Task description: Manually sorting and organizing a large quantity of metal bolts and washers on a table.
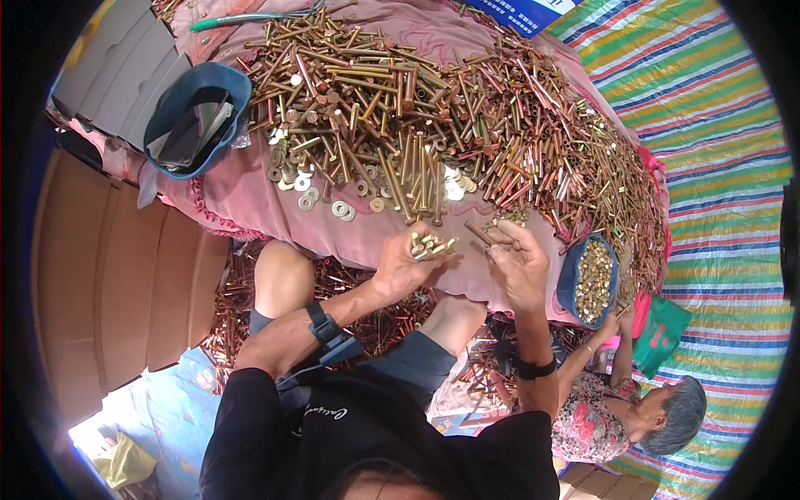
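"Which bit of the work is this, do you reckon?"

"Making up a handful, by the look of it. The left hand (pixel 402 265) is curled snugly round a bundle of brassy pieces (pixel 429 247), their bright ends poking out past the fingers."

"And the right hand (pixel 523 268)?"

"Pinched narrow. Thumb and fingertips have a single brown rod (pixel 478 232) by one end, its free end slanting away over the pink cloth (pixel 242 196). It's just beside the bundle, though not touching it."

"So what does the next move call for?"

"My guess is lining that rod up with the bundle, then slackening the left grip a touch without spilling the lot (I'd drop half of them, myself). Whether it's threaded I can't tell from here."

"Plenty more if they do fall."

"True. The big heap of bolts and rods (pixel 350 79) spreads across the cloth beyond both hands, with loose washers (pixel 342 210) along its near edge. The blue basin (pixel 567 279) of small brassy bits (pixel 593 283) sits over to the right, and the co-worker (pixel 593 421) has hands near it."
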{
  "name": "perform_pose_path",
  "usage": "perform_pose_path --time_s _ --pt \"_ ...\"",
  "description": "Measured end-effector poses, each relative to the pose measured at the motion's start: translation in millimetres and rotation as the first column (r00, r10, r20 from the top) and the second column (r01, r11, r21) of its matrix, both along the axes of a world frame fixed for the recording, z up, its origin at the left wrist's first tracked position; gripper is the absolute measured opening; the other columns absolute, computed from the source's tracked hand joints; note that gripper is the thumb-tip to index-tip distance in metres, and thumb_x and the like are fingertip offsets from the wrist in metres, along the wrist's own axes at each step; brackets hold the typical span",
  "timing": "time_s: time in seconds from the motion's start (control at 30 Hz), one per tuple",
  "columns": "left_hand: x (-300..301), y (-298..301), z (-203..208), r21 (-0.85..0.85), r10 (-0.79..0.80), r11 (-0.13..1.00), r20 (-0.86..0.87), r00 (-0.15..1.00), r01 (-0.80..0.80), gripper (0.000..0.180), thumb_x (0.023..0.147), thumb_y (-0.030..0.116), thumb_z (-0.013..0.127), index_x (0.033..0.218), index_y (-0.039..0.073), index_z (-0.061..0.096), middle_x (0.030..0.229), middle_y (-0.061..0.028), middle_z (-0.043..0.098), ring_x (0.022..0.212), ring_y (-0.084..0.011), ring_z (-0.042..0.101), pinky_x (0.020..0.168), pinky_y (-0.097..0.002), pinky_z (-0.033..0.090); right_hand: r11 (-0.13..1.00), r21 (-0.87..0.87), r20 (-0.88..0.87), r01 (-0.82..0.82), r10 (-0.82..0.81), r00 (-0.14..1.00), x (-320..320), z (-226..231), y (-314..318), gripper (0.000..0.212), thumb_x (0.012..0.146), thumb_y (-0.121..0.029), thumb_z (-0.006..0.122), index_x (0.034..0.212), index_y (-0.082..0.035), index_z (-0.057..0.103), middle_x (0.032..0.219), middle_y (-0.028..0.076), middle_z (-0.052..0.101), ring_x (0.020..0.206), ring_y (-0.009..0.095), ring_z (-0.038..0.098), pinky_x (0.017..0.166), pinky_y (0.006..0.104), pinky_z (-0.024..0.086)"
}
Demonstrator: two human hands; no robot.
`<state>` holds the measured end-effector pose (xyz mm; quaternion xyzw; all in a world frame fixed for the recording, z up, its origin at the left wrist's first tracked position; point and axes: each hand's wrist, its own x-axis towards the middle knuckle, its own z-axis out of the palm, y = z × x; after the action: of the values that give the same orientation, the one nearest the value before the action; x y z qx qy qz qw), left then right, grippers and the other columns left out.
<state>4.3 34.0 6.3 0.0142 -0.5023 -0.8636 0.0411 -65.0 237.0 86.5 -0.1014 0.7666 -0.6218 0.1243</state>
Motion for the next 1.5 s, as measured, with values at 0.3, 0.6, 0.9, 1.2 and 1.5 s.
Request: perform_pose_path --time_s 0.3,0.6,0.9,1.2,1.5 --pt "0 -1 10 -0.089 -0.013 0.996 0.012 1.0 0.014 0.012 0.091 -0.006 0.065 0.1 0.001 0.062 0.089 -0.003 0.072 0.085 -0.0075 0.066 0.071 -0.0253 0.053 0.991 0.085 -0.149 -0.107 0.119 0.982 -2 33 -9 0.045 0.092 0.005 0.068 0.136 0.003 0.059 0.117 0.011 0.069 0.109 0.015 0.066 0.096 0.03 0.054" --pt "0 5 -18 -0.05 0.018 0.999 -0.009 1.0 -0.019 0.009 0.09 -0.001 0.067 0.094 0.003 0.061 0.082 -0.001 0.068 0.076 -0.0054 0.059 0.066 -0.0249 0.049 0.948 0.283 -0.375 -0.145 0.248 0.893 3 53 -44 0.049 0.092 0.004 0.07 0.139 0.0 0.057 0.114 0.013 0.072 0.099 0.017 0.07 0.084 0.0297 0.057" --pt "-1 6 -2 -0.206 0.139 0.963 -0.163 0.977 -0.172 0.023 0.09 0.01 0.079 0.106 0.002 0.065 0.093 -0.0039 0.067 0.082 -0.0091 0.061 0.073 -0.0281 0.052 0.834 0.526 -0.57 -0.166 0.491 0.659 6 29 -52 0.048 0.094 -0.006 0.071 0.14 0.001 0.058 0.103 0.017 0.068 0.092 0.032 0.07 0.079 0.0407 0.055" --pt "8 5 -3 -0.284 0.137 0.944 -0.126 0.983 -0.168 0.029 0.087 0.0 0.08 0.114 0.0 0.07 0.102 -0.0072 0.07 0.094 -0.0136 0.065 0.081 -0.0299 0.054 0.85 0.521 -0.414 -0.079 0.333 0.847 22 1 -32 0.038 0.101 -0.023 0.067 0.136 -0.009 0.066 0.111 0.016 0.069 0.1 0.032 0.069 0.088 0.0379 0.053" --pt "2 11 -13 -0.293 0.192 0.927 -0.164 0.968 -0.234 0.027 0.089 0.003 0.081 0.113 0.0 0.069 0.097 -0.0067 0.071 0.087 -0.0117 0.066 0.077 -0.0268 0.054 0.58 0.804 -0.4 0.133 0.361 0.842 -33 -18 5 0.018 0.095 -0.011 0.07 0.11 -0.002 0.074 0.097 0.016 0.071 0.083 0.025 0.07 0.075 0.0336 0.054"
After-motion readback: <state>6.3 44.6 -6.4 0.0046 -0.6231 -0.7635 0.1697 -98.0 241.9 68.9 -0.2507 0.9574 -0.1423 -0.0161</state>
